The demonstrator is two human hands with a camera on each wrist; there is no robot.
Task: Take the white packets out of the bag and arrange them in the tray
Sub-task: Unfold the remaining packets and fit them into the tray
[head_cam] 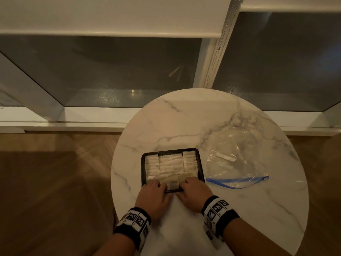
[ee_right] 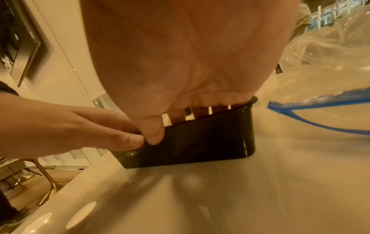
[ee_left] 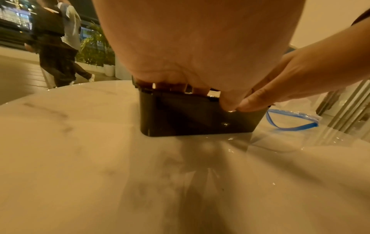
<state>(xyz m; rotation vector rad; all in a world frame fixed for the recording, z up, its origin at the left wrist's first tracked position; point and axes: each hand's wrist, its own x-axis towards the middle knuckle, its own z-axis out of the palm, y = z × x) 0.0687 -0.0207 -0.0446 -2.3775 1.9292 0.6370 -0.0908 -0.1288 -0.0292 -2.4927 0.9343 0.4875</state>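
A black tray point(head_cam: 143, 166) stands on the round marble table point(head_cam: 184, 117), filled with rows of white packets point(head_cam: 170, 165). Both hands are at its near edge. My left hand point(head_cam: 163, 187) curls its fingers over the rim onto the nearest packets, with the thumb against the outer wall point(ee_left: 190, 117). My right hand point(head_cam: 183, 187) grips the same wall beside it, thumb on the black side point(ee_right: 210, 139). The two thumbs touch. To the right lies the clear bag point(head_cam: 239, 145) with its blue zip point(head_cam: 238, 180), and one white packet point(head_cam: 226, 157) shows inside it.
The table's edge runs close in front of my wrists and round to the left of the tray. Bare marble lies beyond the tray. A window wall and sill stand behind the table, with wooden floor to the left. A person point(ee_left: 54, 47) walks past outside.
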